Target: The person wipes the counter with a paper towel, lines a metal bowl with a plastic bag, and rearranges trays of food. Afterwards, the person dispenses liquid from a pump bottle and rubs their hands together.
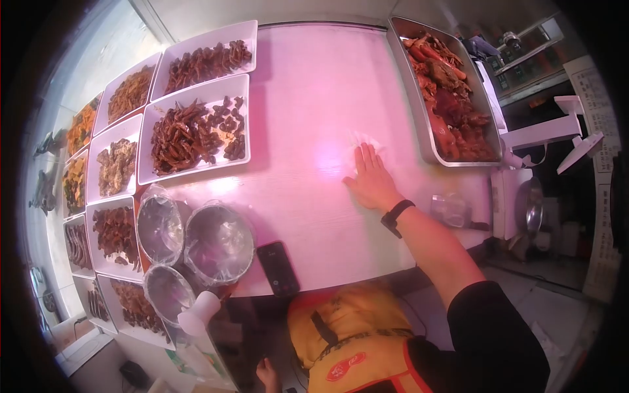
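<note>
My right hand (373,175) lies flat on the white tabletop (301,111), fingers stretched out and thumb apart. A thin, pale, see-through sheet (357,139) shows around its fingertips; cloth, tissue or plastic, I cannot tell which. A dark band (397,218) circles that wrist. Low in the view, below the table edge, my left hand (265,374) hangs beside the yellow apron (347,327). Its fingers are mostly hidden. To the right of my right hand sits a clear plastic container (451,209) with a dark handle-like end.
White trays of dark cooked meat (196,171) fill the left side. Several bag-lined round metal containers (219,242) stand near a black phone (278,268). At the back right is a deep metal tray (452,164) of reddish meat, with a white machine (508,203) beside it.
</note>
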Tool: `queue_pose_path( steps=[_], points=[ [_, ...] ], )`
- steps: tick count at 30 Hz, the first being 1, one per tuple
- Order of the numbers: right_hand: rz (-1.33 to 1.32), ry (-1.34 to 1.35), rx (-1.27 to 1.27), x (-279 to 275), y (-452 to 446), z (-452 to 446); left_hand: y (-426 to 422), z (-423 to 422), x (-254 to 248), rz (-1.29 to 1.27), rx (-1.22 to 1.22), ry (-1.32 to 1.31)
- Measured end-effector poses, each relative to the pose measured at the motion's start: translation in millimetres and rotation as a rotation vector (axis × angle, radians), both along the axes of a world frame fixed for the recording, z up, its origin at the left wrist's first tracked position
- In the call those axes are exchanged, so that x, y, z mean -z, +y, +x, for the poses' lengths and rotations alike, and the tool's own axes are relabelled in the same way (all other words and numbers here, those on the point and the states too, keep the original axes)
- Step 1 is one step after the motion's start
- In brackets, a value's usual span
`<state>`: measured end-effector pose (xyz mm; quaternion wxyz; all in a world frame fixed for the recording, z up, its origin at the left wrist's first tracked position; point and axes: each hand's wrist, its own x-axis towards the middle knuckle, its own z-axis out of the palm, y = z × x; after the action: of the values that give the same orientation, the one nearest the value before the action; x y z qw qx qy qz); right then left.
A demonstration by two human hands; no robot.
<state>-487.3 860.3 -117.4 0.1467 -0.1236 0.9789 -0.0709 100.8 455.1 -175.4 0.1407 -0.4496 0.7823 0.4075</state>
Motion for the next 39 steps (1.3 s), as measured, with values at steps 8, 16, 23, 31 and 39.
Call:
queue_pose_path(
  steps=[8,16,23,31,39],
  points=[
    [-0.049,-0.124,0.378,-6.8,-40.7,76.5,-7.0,-20.3,19.3,-0.018,0.104,-0.068],
    [-0.096,-0.057,0.371,8.6,1.4,-11.8,13.2,-37.9,-25.9,-0.063,0.007,-0.135],
    [-0.201,-0.094,-0.279,-19.9,-66.1,102.1,27.5,-43.2,-14.1,0.011,0.031,-0.195],
    [-0.055,-0.261,-0.124,-41.1,-27.4,211.9,14.1,-63.9,-12.7,-0.018,0.031,-0.040],
    [-0.279,-0.037,-0.343,-9.0,-88.8,121.9,11.9,-69.2,-23.9,-0.019,0.213,-0.051]
  ],
)
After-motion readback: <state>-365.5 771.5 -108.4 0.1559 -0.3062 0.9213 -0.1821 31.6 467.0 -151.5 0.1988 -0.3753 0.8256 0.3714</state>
